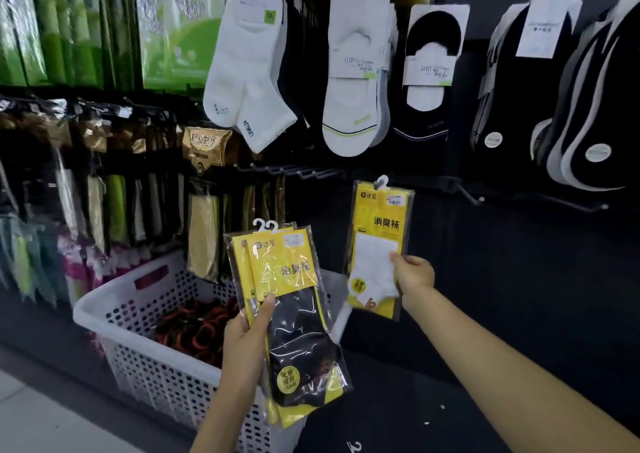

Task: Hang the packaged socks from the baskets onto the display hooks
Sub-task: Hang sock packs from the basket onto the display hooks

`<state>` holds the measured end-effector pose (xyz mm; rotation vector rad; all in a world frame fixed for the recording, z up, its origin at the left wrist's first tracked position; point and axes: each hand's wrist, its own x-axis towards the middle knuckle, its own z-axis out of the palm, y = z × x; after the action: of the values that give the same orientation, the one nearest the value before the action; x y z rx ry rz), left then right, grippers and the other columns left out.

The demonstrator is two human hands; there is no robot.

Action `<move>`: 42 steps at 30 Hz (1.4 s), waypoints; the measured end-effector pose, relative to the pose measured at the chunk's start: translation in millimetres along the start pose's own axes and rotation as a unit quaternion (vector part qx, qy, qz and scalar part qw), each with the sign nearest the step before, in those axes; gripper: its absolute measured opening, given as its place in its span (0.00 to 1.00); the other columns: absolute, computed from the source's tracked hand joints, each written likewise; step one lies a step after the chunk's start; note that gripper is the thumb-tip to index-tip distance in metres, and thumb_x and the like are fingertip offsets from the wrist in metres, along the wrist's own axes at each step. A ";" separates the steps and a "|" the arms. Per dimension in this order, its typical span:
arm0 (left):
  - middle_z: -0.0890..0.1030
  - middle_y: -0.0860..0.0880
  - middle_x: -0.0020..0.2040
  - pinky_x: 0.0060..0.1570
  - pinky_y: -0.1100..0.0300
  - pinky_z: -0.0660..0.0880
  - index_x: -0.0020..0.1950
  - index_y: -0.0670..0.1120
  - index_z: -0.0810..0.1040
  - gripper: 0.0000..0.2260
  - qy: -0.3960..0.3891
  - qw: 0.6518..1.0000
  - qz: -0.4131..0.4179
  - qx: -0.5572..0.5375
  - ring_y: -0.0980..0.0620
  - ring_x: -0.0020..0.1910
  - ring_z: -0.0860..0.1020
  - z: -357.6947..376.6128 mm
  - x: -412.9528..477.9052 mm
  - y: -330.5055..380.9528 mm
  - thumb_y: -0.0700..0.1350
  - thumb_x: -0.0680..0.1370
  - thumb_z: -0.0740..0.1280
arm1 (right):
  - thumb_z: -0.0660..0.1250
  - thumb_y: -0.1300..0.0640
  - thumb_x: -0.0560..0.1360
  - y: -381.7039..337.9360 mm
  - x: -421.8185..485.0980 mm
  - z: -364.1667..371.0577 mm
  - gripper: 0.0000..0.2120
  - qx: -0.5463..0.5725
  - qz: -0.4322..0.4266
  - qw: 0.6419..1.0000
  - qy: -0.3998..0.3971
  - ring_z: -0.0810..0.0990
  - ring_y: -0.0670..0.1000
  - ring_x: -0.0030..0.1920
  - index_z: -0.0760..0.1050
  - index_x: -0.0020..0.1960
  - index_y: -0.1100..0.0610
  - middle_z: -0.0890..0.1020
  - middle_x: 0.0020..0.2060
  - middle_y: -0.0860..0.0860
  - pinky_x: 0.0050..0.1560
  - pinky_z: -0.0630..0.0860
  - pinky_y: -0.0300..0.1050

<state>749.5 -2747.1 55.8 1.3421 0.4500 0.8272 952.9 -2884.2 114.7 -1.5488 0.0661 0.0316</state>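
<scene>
My left hand (247, 335) grips a small stack of yellow packs with black socks (291, 317), white hanger hooks at their tops. My right hand (414, 276) pinches the right edge of a single yellow pack with white socks (375, 244), held upright a little below a row of bare metal display hooks (298, 172) on the dark wall. The pack's white plastic hook sits just under and right of those hooks, not touching them.
A white perforated basket (145, 317) with dark and red items stands at lower left. White and black socks (349, 82) hang above. More bare hooks (474, 198) jut out at right. Packaged goods fill racks at left. A loose white hook (355, 446) lies on the floor.
</scene>
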 end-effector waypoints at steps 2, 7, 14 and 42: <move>0.86 0.54 0.43 0.37 0.66 0.76 0.52 0.51 0.81 0.10 -0.012 1.000 -0.002 -0.008 0.58 0.41 0.83 4.1 -2.4 -0.1 0.54 0.77 0.65 | 0.69 0.55 0.75 5.1 -10.1 -5.8 0.23 -0.027 -0.023 0.999 0.011 0.75 0.58 0.61 0.69 0.66 0.62 0.74 0.64 0.58 0.58 0.73 0.47; 0.85 0.56 0.42 0.37 0.68 0.73 0.47 0.51 0.82 0.09 -0.046 0.999 -0.008 -0.002 0.62 0.40 0.82 18.2 -9.9 -2.4 0.55 0.76 0.66 | 0.65 0.51 0.77 16.6 -70.2 -26.1 0.04 -0.037 -0.101 0.976 -0.190 0.80 0.50 0.50 0.76 0.49 0.51 0.80 0.47 0.50 0.51 0.77 0.43; 0.86 0.46 0.44 0.38 0.61 0.80 0.46 0.43 0.83 0.14 -0.110 0.994 -0.020 -0.023 0.49 0.43 0.84 35.1 -21.8 0.3 0.54 0.72 0.70 | 0.70 0.60 0.74 32.9 -106.4 -48.1 0.08 -0.039 -0.134 0.951 -0.276 0.83 0.53 0.49 0.77 0.50 0.64 0.82 0.47 0.62 0.52 0.78 0.42; 0.77 0.42 0.42 0.43 0.50 0.71 0.48 0.40 0.77 0.30 -0.036 0.999 -0.032 0.003 0.45 0.39 0.75 9.0 0.7 -8.9 0.68 0.69 0.62 | 0.66 0.59 0.77 -13.9 -31.6 -34.9 0.04 0.016 -0.139 0.978 -0.154 0.83 0.52 0.51 0.79 0.47 0.53 0.84 0.46 0.52 0.58 0.78 0.49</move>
<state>758.8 -2752.8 49.2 1.3507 0.4373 0.7229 921.4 -2918.8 129.8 -1.4922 -0.3930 0.0478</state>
